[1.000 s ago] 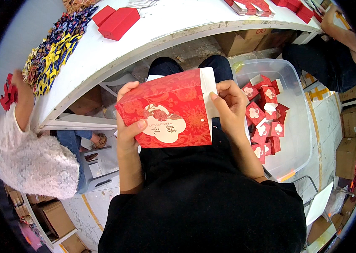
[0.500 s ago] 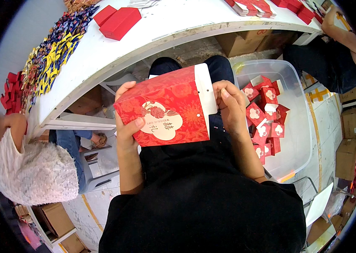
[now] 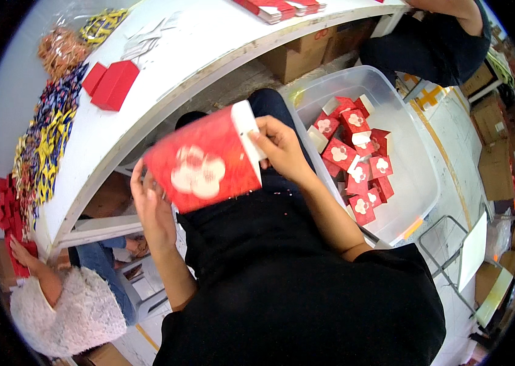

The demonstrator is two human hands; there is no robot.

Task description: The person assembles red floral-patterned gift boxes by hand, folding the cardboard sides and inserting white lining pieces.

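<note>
A red gift box (image 3: 233, 168) with a cream flower-shaped label, blurred by motion, is held over my lap. My right hand (image 3: 282, 149) pinches the white end flap at its right side, thumb in front. Beside the box's left edge, my left hand (image 3: 157, 210) has its fingers apart and its palm turned toward the box; whether its fingertips touch it I cannot tell. To the right, a clear plastic tub (image 3: 419, 195) holds several smaller red boxes (image 3: 355, 122) with similar cream flower labels, heaped together.
A white table (image 3: 175, 58) curves across the front, bearing plain red boxes (image 3: 114, 85), ribbon bows (image 3: 53, 146) and stacked red-and-white cartons (image 3: 288, 9). Co-workers sit at left, in a fluffy white top (image 3: 71, 311), and at far right. A folding chair (image 3: 468, 250) stands at right.
The box has moved left and tilted. My left hand has let go of its front face and spread its fingers, while my right has taken the white flap. The view has swung right.
</note>
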